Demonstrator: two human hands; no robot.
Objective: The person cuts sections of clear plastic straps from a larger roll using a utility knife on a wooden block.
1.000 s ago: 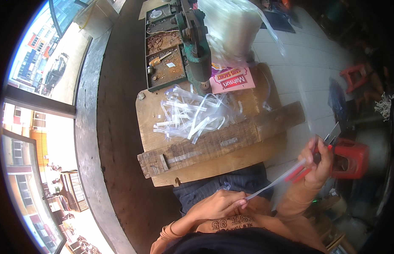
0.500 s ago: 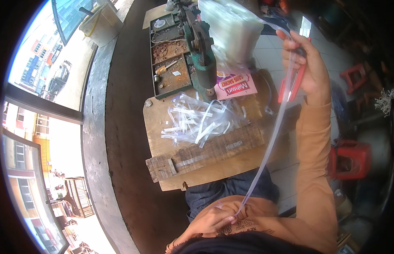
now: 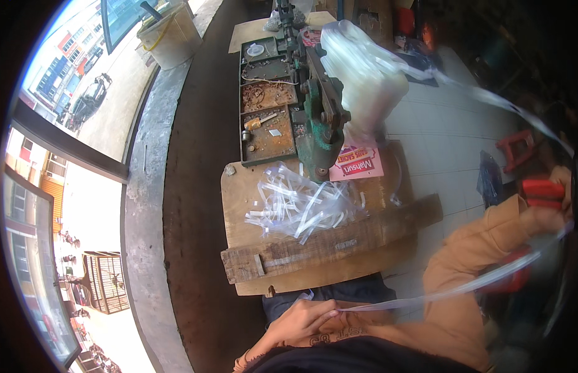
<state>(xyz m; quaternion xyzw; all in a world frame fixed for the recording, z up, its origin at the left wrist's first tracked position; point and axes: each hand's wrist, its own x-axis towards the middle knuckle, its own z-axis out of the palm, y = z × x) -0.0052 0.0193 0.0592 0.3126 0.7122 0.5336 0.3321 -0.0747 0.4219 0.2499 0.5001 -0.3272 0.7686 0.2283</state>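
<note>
My left hand (image 3: 306, 319) is closed in front of my body, pinching one end of a clear plastic strip (image 3: 450, 293). The strip stretches across my lap to the far right, where my right hand (image 3: 545, 217) is raised at the edge of the picture. That hand is closed around a red utility knife (image 3: 542, 191); its blade cannot be seen here. More strip runs from beside the right hand back to a tall bundle of clear plastic (image 3: 371, 81) beyond the bench. Cut strip pieces (image 3: 301, 202) lie in a tangled heap on the wooden board.
A wooden plank (image 3: 320, 248) crosses the near side of the bench board (image 3: 236, 205). Behind the heap stand a green metal press (image 3: 320, 124) and a divided parts tray (image 3: 269, 146). A pink box panel (image 3: 363, 166) lies beside the press. A red stool (image 3: 518, 149) stands right.
My right hand has swung right and down with the utility knife, drawing the strip out sideways. My left hand keeps its pinch and has shifted slightly left. The view has moved a little.
</note>
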